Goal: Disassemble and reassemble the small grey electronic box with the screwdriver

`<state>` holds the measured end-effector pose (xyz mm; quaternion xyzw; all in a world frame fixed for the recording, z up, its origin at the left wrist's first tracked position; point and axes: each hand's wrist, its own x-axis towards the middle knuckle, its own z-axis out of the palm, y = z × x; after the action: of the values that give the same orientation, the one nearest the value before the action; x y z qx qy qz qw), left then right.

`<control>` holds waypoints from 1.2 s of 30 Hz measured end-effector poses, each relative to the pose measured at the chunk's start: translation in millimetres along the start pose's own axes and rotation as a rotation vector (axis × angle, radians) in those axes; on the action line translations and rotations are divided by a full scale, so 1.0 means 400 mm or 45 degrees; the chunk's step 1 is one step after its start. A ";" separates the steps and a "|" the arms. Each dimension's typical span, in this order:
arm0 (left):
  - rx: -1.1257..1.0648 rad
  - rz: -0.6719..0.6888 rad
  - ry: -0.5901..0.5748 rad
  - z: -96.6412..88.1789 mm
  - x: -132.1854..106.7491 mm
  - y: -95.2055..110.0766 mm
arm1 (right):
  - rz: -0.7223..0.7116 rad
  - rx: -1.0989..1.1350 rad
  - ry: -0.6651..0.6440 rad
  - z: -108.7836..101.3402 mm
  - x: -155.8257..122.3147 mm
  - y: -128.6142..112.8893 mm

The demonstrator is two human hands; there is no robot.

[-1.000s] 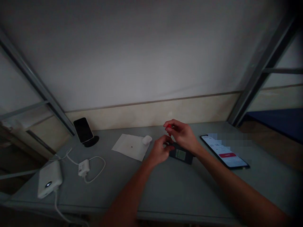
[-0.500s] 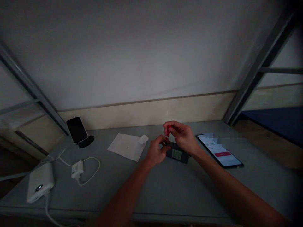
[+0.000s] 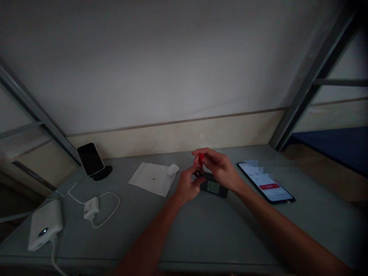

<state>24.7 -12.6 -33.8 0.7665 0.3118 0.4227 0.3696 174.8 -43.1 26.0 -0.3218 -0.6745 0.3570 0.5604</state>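
My right hand (image 3: 217,166) pinches the red handle of a small screwdriver (image 3: 201,159), held upright over the left end of a dark rectangular device (image 3: 221,190). A pale greenish label or screen (image 3: 213,187) shows on the device's near face. With thumb and fingers, my left hand (image 3: 188,184) grips that same left end. The screwdriver's tip is hidden behind the left fingers. To the left lies a white paper sheet (image 3: 146,178) with a tiny dark speck (image 3: 153,179) on it, perhaps a screw, and a small white object (image 3: 172,169) at its right corner.
A large phone (image 3: 266,182) with a lit screen lies at the right. At the left are a dark-screened device on a stand (image 3: 90,158), a white adapter with a looped cable (image 3: 91,208) and a white power bank (image 3: 46,224). A wall (image 3: 184,76) rises behind the table.
The view has shifted slightly, so the things on the table appear a little further left. The screwdriver remains upright in my right hand, its red handle drawn slightly left with the fingers.
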 end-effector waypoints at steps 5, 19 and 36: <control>0.017 -0.010 0.008 0.000 -0.001 0.000 | -0.140 -0.243 0.137 -0.001 0.003 0.003; -0.001 0.022 0.016 0.003 -0.002 -0.008 | -0.084 -0.198 0.160 -0.018 0.008 0.016; -0.106 0.002 0.031 0.006 0.003 -0.005 | -0.090 -0.182 0.057 -0.029 0.006 0.006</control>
<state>27.2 -11.1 -36.0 0.7455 0.2978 0.4449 0.3970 185.9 -38.3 26.6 -0.3449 -0.6965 0.2807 0.5632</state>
